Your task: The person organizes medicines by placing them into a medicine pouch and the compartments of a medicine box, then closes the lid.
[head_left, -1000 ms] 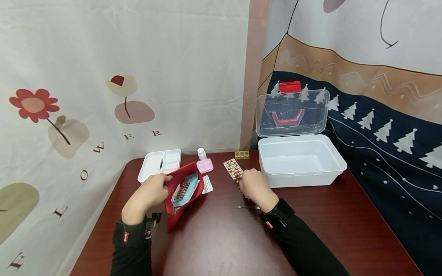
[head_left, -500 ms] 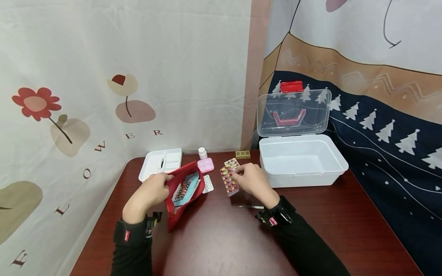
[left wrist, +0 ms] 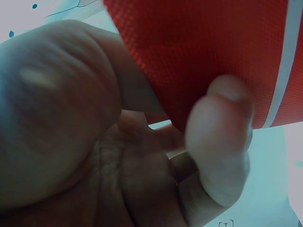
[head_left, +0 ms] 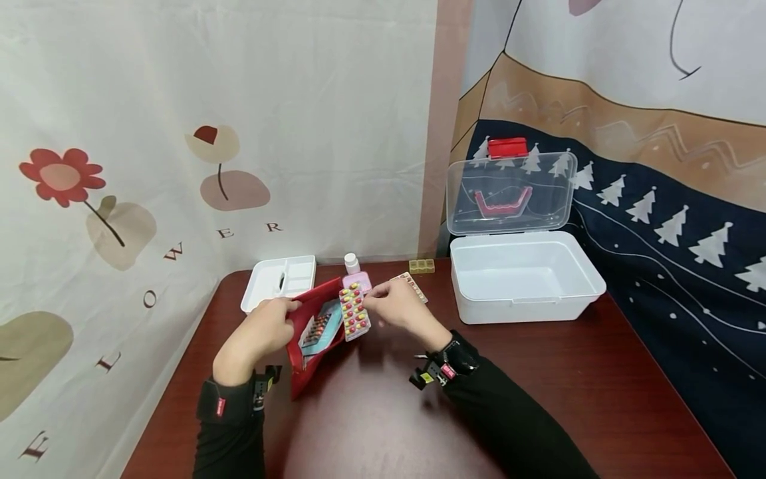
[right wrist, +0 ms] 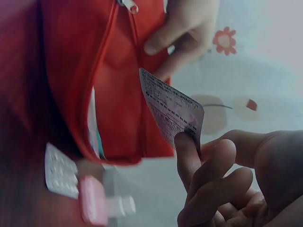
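My left hand (head_left: 257, 336) grips the edge of a red zip pouch (head_left: 304, 379), thumb on one side and fingers on the other in the left wrist view. The pouch's mouth gapes, with a light-blue packet (head_left: 328, 337) and some dark capsules showing inside. My right hand (head_left: 396, 305) pinches a blister pack of red and yellow capsules (head_left: 354, 313) by its edge, beside the pouch's right rim. In the right wrist view the printed back of this blister pack (right wrist: 173, 109) faces the camera, in front of the open pouch (right wrist: 123, 109).
Behind the pouch stand a white compartment tray (head_left: 269, 276), a white bottle (head_left: 352, 263) and a pink case (head_left: 362, 278). Another blister pack (head_left: 413, 286) and a yellow pill organizer (head_left: 421, 266) lie farther right. A white box (head_left: 526, 311) with its clear lid raised stands at right.
My right hand has lifted the capsule blister pack from the table and carried it left to the pouch. The other blister pack stays behind. My left hand keeps its hold on the pouch.
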The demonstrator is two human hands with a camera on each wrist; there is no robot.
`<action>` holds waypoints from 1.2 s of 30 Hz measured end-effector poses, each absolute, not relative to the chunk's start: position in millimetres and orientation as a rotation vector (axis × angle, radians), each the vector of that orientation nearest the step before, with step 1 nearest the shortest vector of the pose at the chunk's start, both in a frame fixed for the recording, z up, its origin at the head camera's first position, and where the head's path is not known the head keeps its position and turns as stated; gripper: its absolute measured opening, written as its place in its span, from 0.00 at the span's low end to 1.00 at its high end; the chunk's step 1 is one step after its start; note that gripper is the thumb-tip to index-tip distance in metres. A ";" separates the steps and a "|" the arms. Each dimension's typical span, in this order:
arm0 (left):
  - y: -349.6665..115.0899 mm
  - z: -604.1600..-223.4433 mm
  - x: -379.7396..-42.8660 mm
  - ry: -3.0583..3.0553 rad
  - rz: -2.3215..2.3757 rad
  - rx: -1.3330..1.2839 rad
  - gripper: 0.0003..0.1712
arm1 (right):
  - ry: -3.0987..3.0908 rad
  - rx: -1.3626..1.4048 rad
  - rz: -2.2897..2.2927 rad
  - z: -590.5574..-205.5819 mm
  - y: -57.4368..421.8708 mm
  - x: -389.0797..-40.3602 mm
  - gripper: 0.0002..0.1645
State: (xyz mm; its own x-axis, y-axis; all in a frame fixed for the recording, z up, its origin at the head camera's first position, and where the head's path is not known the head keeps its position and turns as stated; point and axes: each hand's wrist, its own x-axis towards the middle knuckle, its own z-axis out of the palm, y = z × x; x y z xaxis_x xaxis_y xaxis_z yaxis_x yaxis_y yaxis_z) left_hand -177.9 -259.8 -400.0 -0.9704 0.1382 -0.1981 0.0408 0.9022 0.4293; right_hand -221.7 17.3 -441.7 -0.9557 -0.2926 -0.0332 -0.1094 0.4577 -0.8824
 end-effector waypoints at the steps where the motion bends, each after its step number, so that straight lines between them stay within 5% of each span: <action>1: -259.5 -400.0 -178.6 2.842 0.632 0.140 0.32 | 2.489 -0.344 -1.527 -442.3 12.9 -222.1 0.10; 17: -256.7 -397.0 -178.8 2.839 0.627 0.138 0.30 | 2.278 -0.071 -1.653 -465.2 -53.2 -234.2 0.08; 36: -259.3 -397.6 -178.0 2.852 0.613 0.155 0.30 | 2.283 0.030 -1.660 -472.9 -70.2 -233.5 0.07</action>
